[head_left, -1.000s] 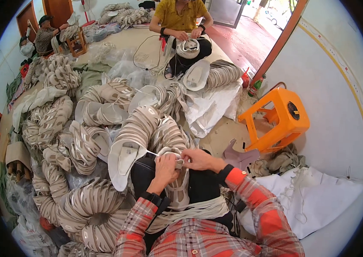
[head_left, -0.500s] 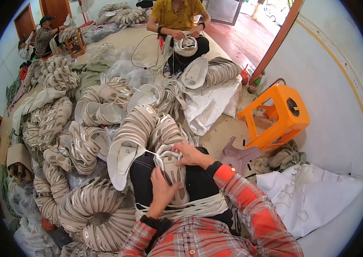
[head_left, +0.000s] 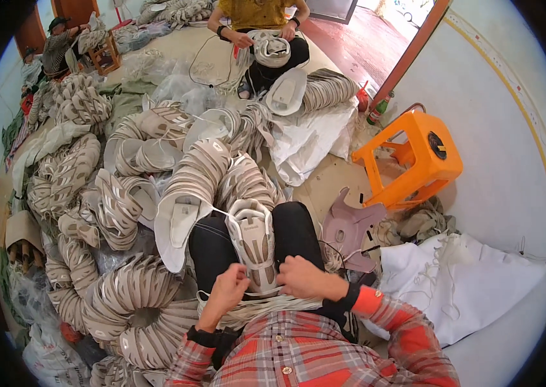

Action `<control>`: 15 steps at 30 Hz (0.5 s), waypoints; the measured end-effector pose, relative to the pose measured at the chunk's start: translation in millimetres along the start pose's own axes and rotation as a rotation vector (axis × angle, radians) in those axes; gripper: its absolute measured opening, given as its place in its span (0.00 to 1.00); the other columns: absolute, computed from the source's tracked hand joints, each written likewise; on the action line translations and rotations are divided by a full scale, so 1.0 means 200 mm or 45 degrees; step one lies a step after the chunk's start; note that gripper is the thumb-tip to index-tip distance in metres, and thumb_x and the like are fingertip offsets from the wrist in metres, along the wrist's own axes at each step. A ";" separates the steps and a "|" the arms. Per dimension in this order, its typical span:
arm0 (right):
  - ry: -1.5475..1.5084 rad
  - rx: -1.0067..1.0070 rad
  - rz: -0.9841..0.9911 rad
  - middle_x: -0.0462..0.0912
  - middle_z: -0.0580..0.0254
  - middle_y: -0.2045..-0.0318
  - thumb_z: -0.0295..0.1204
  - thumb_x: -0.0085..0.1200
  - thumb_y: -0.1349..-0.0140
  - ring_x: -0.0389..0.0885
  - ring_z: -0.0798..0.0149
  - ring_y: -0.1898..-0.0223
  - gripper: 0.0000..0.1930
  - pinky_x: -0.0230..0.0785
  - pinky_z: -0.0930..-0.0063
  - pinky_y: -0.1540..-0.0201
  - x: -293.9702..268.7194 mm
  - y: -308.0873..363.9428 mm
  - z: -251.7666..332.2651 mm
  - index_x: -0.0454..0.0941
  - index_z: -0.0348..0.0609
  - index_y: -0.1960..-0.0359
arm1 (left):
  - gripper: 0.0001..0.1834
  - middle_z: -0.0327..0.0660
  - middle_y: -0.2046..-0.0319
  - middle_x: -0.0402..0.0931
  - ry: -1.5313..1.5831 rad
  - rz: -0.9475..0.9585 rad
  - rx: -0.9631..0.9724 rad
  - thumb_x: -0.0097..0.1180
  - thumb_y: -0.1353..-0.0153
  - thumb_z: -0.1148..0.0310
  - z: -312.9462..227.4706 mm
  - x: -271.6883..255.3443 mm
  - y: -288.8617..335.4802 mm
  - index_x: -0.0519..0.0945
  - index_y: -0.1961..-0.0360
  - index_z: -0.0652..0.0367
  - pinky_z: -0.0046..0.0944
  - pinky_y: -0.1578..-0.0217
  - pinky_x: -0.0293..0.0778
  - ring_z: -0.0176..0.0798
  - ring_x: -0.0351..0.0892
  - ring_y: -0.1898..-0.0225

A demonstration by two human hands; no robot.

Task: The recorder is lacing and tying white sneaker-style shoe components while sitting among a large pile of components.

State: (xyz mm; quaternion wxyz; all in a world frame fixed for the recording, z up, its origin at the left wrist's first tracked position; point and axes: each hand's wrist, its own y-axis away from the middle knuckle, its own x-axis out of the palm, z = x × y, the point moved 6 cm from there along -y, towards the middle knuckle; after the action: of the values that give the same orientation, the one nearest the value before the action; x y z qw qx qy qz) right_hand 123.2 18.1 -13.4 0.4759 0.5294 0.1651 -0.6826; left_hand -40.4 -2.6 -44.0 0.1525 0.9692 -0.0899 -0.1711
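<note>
A beige and white shoe upper (head_left: 252,235) lies lengthwise between my knees, its padded collar away from me and its toe toward my body. A pale shoelace (head_left: 261,265) crosses it low down, between my hands. My left hand (head_left: 229,287) is closed in a pinch at the left of the toe. On the right side, my right hand (head_left: 303,277) is closed too, its fingers curled beside the upper. Both seem to grip the lace; its ends are hidden by the fingers. A bundle of loose pale laces (head_left: 266,304) lies across my lap.
Stacked rows of shoe uppers (head_left: 189,174) and a coiled ring of them (head_left: 132,303) spread along my left. An orange stool (head_left: 408,161), an upturned mauve stool (head_left: 350,226) and white sheeting (head_left: 460,290) are at right. A co-worker (head_left: 260,16) sits ahead, handling another upper.
Both hands have drawn back from the upper's collar and tongue to either side of its toe. The collar now shows uncovered, and the view has tipped slightly downward.
</note>
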 end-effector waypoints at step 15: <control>-1.075 -0.119 0.018 0.75 0.59 0.77 0.31 0.47 0.39 0.72 0.67 0.76 0.09 0.65 0.74 0.72 -0.83 0.38 0.07 0.75 0.38 0.65 | 0.10 0.36 0.73 0.73 -0.166 -0.512 0.366 0.49 0.41 0.69 -0.54 -1.05 0.64 0.75 0.62 0.63 0.30 0.66 0.68 0.31 0.71 0.69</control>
State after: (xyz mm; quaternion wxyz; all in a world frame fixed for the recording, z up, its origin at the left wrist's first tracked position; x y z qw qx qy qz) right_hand 176.6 49.2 159.1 0.5298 0.1822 -0.0173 -0.8281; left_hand -210.5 -45.7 158.0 -0.0302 0.9663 0.0715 -0.2455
